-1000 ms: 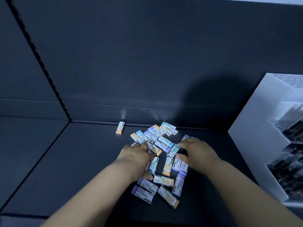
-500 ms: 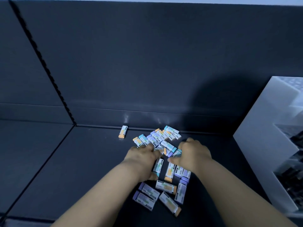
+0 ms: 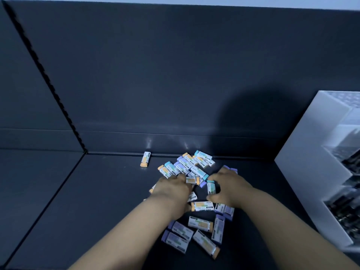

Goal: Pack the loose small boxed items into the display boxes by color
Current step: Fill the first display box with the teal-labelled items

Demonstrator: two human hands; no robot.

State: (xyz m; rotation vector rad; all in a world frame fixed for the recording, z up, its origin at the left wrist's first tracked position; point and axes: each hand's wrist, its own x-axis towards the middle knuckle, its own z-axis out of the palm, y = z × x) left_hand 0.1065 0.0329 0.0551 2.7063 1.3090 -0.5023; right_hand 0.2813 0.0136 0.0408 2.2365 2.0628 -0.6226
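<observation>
Head view puts my right hand nearer the job; its grip looks closed in a pinch, fingers above and thumb below, on a teal-capped box whose long axis runs 12 to 6; the white display box lies at 3 o'clock from that grip, well apart, so I judge the carry goes rightward; its compartments hold dark, blurred contents I cannot identify; my left hand rests curled on the pile of loose boxes on the bench; whether its grip holds one I cannot tell; an orange-capped stray lies at 10 o'clock from the pile.
</observation>
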